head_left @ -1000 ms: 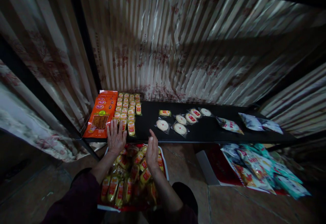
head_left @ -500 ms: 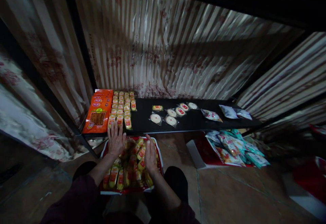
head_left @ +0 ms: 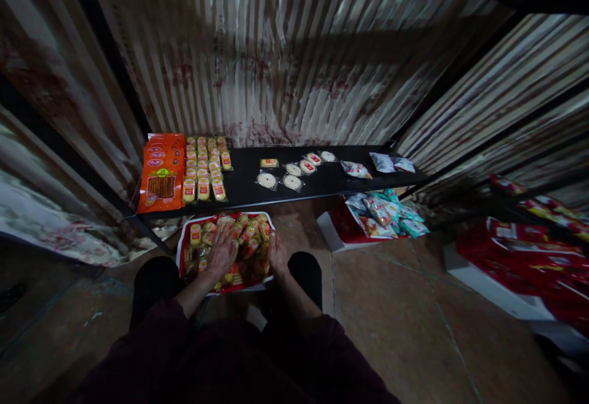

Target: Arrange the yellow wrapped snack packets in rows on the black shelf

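Between my knees is a red box with a white rim (head_left: pixel 181 241), full of small yellow wrapped snacks (head_left: pixel 251 247). My left hand (head_left: pixel 222 252) lies over the snacks near the middle of the box, fingers stretched out, gripping nothing that I can see. At the box's right edge, my right hand (head_left: pixel 277 253) has its fingers extended upward along the side. On the black shelf (head_left: pixel 243 192) beyond, rows of yellow wrapped snacks (head_left: pixel 203 188) stand beside overlapping orange packets (head_left: pixel 161 177) at the left end.
Round white wrapped cakes (head_left: pixel 291 181) and a lone yellow snack (head_left: pixel 269 163) lie mid-shelf, small bags (head_left: pixel 381 162) further right. Below stands a box of teal and white bags (head_left: pixel 384 213). Red packages (head_left: pixel 529 257) are at the far right. Striped curtains hang behind.
My left hand has moved back from the shelf's front row onto the snacks in the box. My right hand is now at the box's right edge. The view has shifted, bringing more red packages into sight.
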`<action>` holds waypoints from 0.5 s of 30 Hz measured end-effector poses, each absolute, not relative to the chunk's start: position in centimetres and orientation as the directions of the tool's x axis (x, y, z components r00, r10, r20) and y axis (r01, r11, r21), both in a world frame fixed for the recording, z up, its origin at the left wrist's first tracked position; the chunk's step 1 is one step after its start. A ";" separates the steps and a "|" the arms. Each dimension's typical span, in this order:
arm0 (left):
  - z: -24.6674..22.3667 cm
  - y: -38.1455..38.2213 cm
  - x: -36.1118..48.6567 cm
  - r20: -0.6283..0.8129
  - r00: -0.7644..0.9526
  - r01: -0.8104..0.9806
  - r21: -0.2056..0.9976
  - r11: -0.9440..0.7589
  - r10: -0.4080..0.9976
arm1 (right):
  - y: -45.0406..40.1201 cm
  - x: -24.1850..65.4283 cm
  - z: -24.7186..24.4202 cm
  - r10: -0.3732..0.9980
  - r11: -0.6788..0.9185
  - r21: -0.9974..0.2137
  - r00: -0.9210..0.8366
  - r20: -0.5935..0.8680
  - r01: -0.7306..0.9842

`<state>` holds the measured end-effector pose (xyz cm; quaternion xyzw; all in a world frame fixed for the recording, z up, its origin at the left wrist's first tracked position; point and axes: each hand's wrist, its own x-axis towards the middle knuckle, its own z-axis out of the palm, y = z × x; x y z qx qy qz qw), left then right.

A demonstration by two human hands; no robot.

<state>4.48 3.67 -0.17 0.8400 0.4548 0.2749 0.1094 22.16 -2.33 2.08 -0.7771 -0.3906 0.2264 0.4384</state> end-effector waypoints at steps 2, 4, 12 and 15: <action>-1.0 3.3 4.4 0.316 0.417 0.735 0.434 -0.521 0.852 | -2.9 22.2 1.6 0.794 -0.354 -0.850 0.605 -0.053 0.390; -1.3 3.3 4.3 0.296 0.420 0.750 0.419 -0.512 0.858 | -3.3 22.2 1.1 0.790 -0.379 -0.846 0.607 -0.085 0.375; -0.5 3.9 7.0 0.190 0.550 0.735 0.354 -0.579 0.813 | -2.9 22.6 -0.6 0.795 -0.344 -0.870 0.603 -0.070 0.353; -0.8 3.9 8.6 0.117 0.581 0.741 0.334 -0.583 0.806 | -2.8 22.9 -1.0 0.805 -0.333 -0.873 0.589 -0.067 0.355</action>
